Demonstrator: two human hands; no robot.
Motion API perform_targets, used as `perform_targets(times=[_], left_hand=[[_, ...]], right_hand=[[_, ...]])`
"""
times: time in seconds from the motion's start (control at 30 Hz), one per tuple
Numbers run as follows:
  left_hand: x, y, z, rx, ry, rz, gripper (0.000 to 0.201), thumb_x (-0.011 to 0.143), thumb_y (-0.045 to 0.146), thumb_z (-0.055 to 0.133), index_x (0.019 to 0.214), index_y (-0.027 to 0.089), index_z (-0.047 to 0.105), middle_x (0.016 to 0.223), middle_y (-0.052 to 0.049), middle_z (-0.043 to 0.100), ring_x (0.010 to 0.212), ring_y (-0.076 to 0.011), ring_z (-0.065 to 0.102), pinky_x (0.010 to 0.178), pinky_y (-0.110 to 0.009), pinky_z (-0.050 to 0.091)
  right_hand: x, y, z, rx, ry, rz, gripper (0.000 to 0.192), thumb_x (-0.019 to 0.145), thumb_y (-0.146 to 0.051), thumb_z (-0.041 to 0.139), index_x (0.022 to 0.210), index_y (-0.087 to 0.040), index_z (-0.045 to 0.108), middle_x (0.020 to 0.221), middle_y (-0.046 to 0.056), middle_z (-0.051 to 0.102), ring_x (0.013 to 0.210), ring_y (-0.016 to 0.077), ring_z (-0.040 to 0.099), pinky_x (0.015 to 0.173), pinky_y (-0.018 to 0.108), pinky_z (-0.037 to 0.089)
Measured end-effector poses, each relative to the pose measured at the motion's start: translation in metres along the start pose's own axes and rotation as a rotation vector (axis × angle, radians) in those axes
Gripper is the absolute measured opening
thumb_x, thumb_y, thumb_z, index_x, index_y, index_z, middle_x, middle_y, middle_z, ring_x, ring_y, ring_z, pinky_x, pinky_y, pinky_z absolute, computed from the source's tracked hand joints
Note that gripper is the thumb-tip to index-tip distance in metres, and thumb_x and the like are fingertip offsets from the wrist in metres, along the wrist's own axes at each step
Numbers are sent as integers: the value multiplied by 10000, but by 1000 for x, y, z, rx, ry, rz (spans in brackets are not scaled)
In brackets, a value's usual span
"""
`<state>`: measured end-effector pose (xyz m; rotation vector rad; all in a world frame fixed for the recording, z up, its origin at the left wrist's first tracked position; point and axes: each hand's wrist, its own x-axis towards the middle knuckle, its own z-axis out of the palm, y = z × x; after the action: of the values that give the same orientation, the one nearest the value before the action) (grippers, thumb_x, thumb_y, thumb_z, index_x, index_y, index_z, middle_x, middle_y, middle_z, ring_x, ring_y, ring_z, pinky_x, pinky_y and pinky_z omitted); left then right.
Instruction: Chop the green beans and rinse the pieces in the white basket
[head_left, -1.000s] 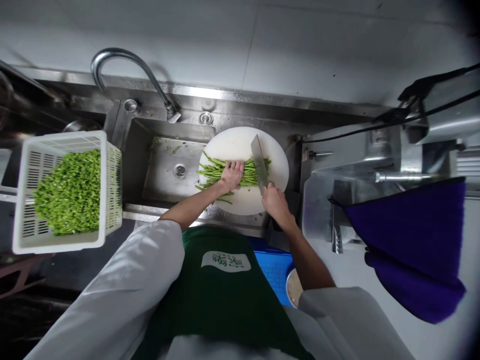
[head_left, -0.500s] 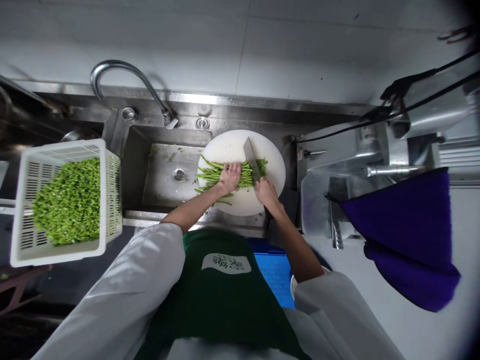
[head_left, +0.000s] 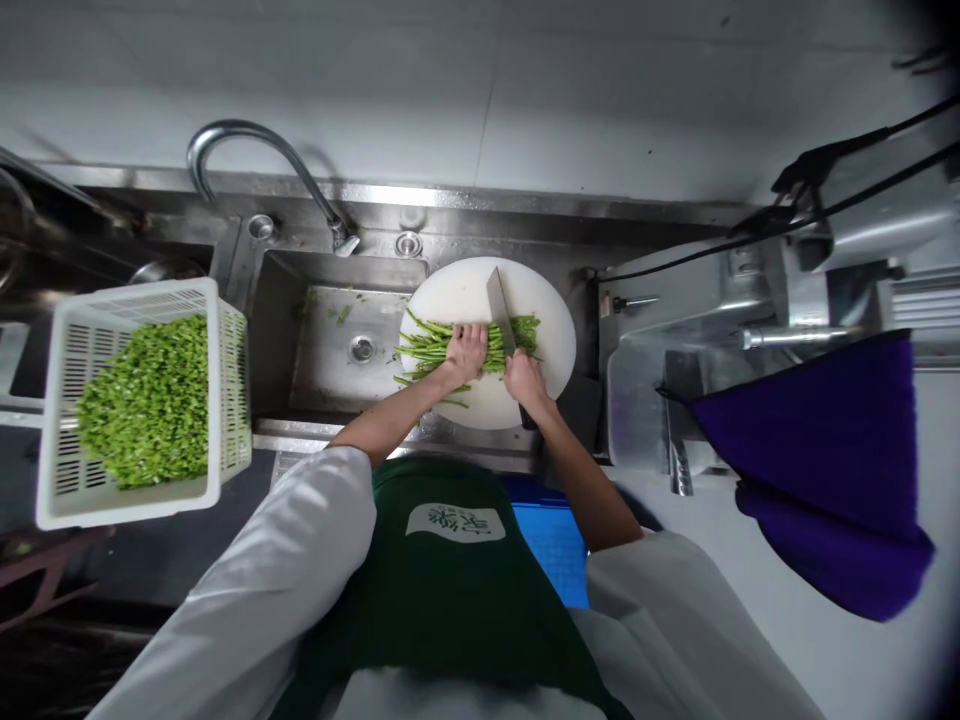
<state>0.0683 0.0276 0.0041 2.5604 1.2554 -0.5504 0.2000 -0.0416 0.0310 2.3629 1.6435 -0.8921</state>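
Observation:
A bunch of thin green stalks (head_left: 424,347) lies crosswise on a round white cutting board (head_left: 450,287). My left hand (head_left: 466,350) holds the bunch down from above, its fingers bent over the stalks. Just right of it, my right hand (head_left: 526,381) is closed on the handle of a cleaver (head_left: 499,302). The blade points away from me and crosses the stalks close to my left fingers; its lower part is partly covered by my right hand. Cut green pieces (head_left: 527,328) lie right of the blade. A few loose stalks stick out toward the board's near left side.
Left of the board is a steel sink (head_left: 322,340) with green scraps, under a curved faucet (head_left: 255,128). A white plastic basket (head_left: 234,390) of chopped greens (head_left: 150,410) stands farther left. On the right are a clear container (head_left: 634,400), another cleaver (head_left: 681,380) and purple cloth (head_left: 817,460).
My right hand and the cleaver have moved slightly left, closer to my left hand. The left hand stays on the stalks. The whole view has shifted a little.

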Motion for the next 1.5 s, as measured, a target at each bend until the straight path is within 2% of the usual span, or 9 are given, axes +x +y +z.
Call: perform_targets(times=[0.2, 0.27, 0.5, 0.83, 0.93, 1.03, 1.17, 1.3, 1.5], left_hand=[[-15, -18, 7, 9, -16, -10, 1467, 765, 617, 912, 1778, -18, 62, 1816, -363, 124, 1718, -520, 25, 1370, -692, 33], [-16, -22, 10, 8, -47, -19, 1452, 765, 588, 915, 1782, -8, 67, 1817, -360, 126, 1715, -525, 49, 1368, -692, 55], [-11, -22, 12, -6, 11, -25, 1278, 781, 400, 926, 1765, 11, 210, 1709, -329, 397, 1581, -479, 362, 1338, -660, 224], [-6, -23, 19, 3, 53, -5, 1145, 803, 365, 912, 1728, 40, 321, 1669, -294, 455, 1486, -453, 442, 1298, -622, 285], [-7, -23, 17, -4, 50, -6, 1142, 806, 374, 916, 1720, 24, 326, 1662, -300, 455, 1484, -447, 444, 1298, -620, 293], [-7, -22, 16, -11, 58, -1, 1141, 804, 361, 919, 1717, 19, 327, 1655, -302, 461, 1480, -442, 450, 1298, -615, 293], [-7, -21, 16, -9, 49, -16, 1146, 801, 354, 921, 1719, 25, 320, 1654, -305, 461, 1486, -448, 446, 1296, -622, 289], [-6, -20, 17, -14, 42, -14, 1131, 804, 342, 916, 1715, 26, 325, 1655, -308, 454, 1495, -446, 439, 1302, -620, 283], [-8, -23, 9, -43, 27, -10, 1207, 815, 388, 919, 1752, 18, 255, 1696, -332, 413, 1566, -469, 399, 1342, -633, 233]], right_hand=[[-12, 1, -14, -26, -15, 9, 340, 1160, -239, 382, 1372, -76, 591, 1292, 261, 755, 1220, 314, 750, 970, 327, 523], [-29, 4, -21, -53, 1, 19, 355, 1163, -238, 351, 1372, -72, 585, 1271, 261, 758, 1197, 320, 756, 960, 334, 520], [-69, 8, -24, -131, -66, -17, 361, 1160, -241, 358, 1402, -59, 554, 1191, 259, 771, 1159, 351, 768, 949, 366, 515], [-8, -13, -1, -81, -51, -8, 340, 1149, -163, 357, 1386, -15, 550, 1291, 284, 751, 1232, 333, 750, 981, 342, 521], [-14, -9, -12, -85, -43, -15, 331, 1160, -205, 362, 1358, -48, 576, 1278, 282, 753, 1210, 339, 759, 960, 348, 525], [-43, 0, -24, -119, -20, -7, 338, 1165, -224, 347, 1359, -61, 572, 1204, 270, 769, 1166, 343, 772, 938, 357, 526], [-69, 5, -24, -146, -80, -23, 353, 1164, -245, 356, 1387, -58, 555, 1158, 259, 774, 1134, 348, 779, 934, 367, 532], [-50, -3, -9, -111, -110, -37, 328, 1149, -191, 357, 1357, -61, 575, 1194, 252, 773, 1168, 331, 768, 960, 352, 525], [-13, -14, 10, -56, -33, -27, 318, 1162, -190, 360, 1375, -42, 545, 1278, 263, 764, 1208, 299, 754, 956, 311, 511]])
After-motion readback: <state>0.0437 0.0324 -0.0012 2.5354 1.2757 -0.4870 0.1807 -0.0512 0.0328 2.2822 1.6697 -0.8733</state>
